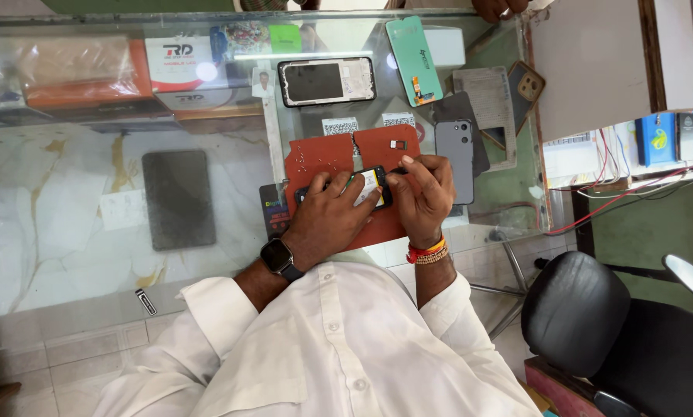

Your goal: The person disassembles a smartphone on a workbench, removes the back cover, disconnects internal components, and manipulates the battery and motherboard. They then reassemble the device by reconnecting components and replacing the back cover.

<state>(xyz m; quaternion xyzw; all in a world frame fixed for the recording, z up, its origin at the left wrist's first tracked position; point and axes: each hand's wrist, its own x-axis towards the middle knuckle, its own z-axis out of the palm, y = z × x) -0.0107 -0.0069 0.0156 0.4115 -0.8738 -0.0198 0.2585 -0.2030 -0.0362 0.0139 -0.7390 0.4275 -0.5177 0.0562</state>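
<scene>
Two hands meet over a small opened phone (365, 185) that lies on a red-brown work mat (323, 158) on the glass bench (91, 201). The left hand (332, 212), with a dark smartwatch (278, 257) at the wrist, lies across the phone's near side, its fingers pressing down on the body. The right hand (423, 193), with red and orange bands (427, 252) at the wrist, pinches at the phone's right end; what the fingertips grip is too small to tell. Both hands are close together, touching the phone from either side.

Just right of the mat lies a grey phone back (455, 154) with its camera cluster up. Farther along the bench lies a dark display panel (327, 81), and beside it leans a teal phone-shaped part (413, 58). A dark rectangular pad (178, 198) sits well apart to the left, seen through the glass. A black chair (586, 324) stands at the lower right. Another person's hand (501, 8) shows at the top edge.
</scene>
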